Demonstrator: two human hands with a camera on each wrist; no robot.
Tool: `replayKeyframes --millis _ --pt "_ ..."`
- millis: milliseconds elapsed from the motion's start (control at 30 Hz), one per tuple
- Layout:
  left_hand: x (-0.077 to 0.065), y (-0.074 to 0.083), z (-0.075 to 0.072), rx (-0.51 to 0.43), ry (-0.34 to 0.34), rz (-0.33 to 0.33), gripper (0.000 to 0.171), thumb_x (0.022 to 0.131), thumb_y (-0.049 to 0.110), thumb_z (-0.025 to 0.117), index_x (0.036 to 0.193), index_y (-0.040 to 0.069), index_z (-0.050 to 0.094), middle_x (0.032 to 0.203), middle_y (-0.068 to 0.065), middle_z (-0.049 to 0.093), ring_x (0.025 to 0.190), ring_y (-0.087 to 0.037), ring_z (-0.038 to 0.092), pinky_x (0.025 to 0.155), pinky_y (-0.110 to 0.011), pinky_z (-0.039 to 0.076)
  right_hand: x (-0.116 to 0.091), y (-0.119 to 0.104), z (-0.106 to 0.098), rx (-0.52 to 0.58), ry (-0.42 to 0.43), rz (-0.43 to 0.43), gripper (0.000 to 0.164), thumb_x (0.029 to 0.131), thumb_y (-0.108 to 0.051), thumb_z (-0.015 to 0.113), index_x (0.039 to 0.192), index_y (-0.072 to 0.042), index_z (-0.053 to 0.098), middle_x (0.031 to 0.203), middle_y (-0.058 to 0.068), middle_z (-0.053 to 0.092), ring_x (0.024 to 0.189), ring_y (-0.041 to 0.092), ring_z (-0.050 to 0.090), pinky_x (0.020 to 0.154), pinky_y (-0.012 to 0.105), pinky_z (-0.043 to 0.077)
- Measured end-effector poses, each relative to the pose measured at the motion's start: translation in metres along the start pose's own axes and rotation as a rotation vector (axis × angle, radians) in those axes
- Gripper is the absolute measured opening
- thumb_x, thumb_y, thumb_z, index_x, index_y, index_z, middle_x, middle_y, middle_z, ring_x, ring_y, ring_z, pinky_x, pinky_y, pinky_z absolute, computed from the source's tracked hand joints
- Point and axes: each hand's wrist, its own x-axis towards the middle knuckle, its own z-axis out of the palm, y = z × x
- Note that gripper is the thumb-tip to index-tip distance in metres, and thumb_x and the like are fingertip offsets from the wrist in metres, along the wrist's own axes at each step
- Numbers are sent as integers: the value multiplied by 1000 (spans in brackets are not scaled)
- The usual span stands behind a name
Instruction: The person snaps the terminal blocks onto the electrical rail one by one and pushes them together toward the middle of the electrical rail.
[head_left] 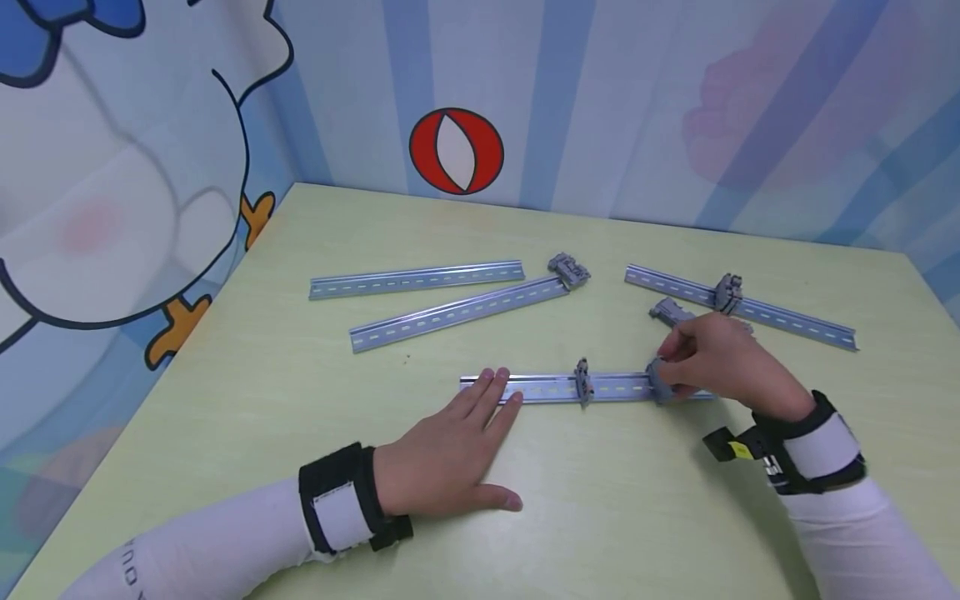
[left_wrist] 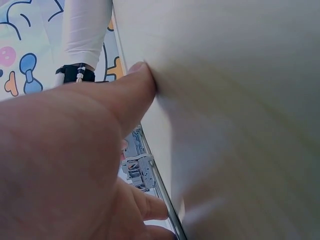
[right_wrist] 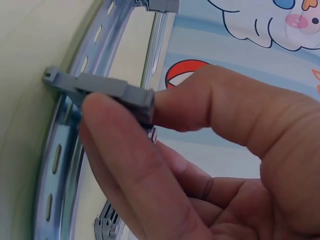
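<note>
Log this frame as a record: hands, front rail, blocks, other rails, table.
left hand: fingertips on left end of front rail
right hand: pinches gray block at front rail's right part; seating unclear
front rail: also bears middle block
other rails: upper left rail; lower left rail, end block at its right end; right rail, bearing upright block
loose block: partly behind right hand
table: pale yellow-green

A pale yellow-green table (head_left: pixel 247 383) is standing before a blue-striped fabric-like backdrop (head_left: pixel 618 108). At the far side, a flat printed red-and-white ball (head_left: pixel 457 151) is showing; at left, a white cartoon figure (head_left: pixel 127 200) with orange feet (head_left: pixel 176 331) is appearing.
</note>
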Motion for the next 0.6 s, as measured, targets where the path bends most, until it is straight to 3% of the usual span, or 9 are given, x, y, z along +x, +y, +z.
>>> replayKeyframes --millis 600 --pt "0 0 0 -5 2 3 104 86 71 51 156 4 15 162 -20 -2 150 -34 0 119 -40 14 3 -11 18 23 39 -79 22 82 -9 68 101 3 65 91 12 71 70 17 69 62 33 58"
